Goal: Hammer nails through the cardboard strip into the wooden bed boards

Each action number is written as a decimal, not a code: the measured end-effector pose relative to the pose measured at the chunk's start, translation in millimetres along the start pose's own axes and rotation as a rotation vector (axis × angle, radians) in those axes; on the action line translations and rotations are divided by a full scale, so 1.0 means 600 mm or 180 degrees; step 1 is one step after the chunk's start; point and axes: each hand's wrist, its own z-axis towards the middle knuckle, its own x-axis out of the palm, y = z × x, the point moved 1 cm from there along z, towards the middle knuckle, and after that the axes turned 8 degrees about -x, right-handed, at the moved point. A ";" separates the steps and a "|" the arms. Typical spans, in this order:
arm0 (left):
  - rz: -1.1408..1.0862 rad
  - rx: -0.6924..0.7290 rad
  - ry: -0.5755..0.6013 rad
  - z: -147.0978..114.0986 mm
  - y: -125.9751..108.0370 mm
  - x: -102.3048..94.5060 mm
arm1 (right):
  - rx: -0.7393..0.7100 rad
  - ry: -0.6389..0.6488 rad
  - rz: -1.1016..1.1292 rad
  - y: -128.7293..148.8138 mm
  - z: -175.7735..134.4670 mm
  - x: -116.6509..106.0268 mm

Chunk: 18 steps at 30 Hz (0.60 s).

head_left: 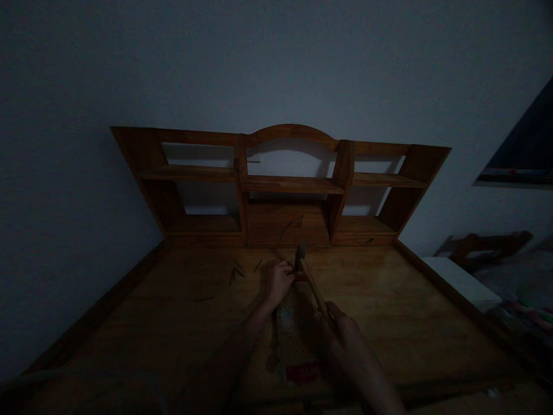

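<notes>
In the dim head view my right hand (pixel 341 331) is wrapped round the wooden handle of a hammer (pixel 314 288). The hammer's dark head points away from me, just right of the fingertips of my left hand (pixel 280 281). Those fingers are pinched together at the far end of a speckled flat board (pixel 296 328); what they hold, if anything, is too small and dark to make out. Red printing marks the near end of this board, and a reddish strip shows at its far end. It lies lengthwise on the wooden desk (pixel 181 323).
Several thin dark nail-like pieces (pixel 235 275) lie left of my left hand. A wooden shelf unit (pixel 294 184) stands along the desk's back edge, against the wall. To the right are a white surface (pixel 460 280) and a wooden chair back (pixel 488 245).
</notes>
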 end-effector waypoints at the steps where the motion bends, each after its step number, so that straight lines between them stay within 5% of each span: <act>1: 0.0008 -0.0002 -0.0013 0.000 0.000 0.000 | -0.0015 0.0011 0.0055 0.000 -0.002 0.000; 11: -0.0019 -0.0149 0.0028 0.002 0.016 0.012 | 0.0067 -0.0460 0.0743 0.004 -0.011 -0.031; 18: 0.0104 -0.0081 -0.0118 -0.012 0.008 -0.033 | 0.0649 -0.0804 0.1721 -0.089 -0.025 -0.039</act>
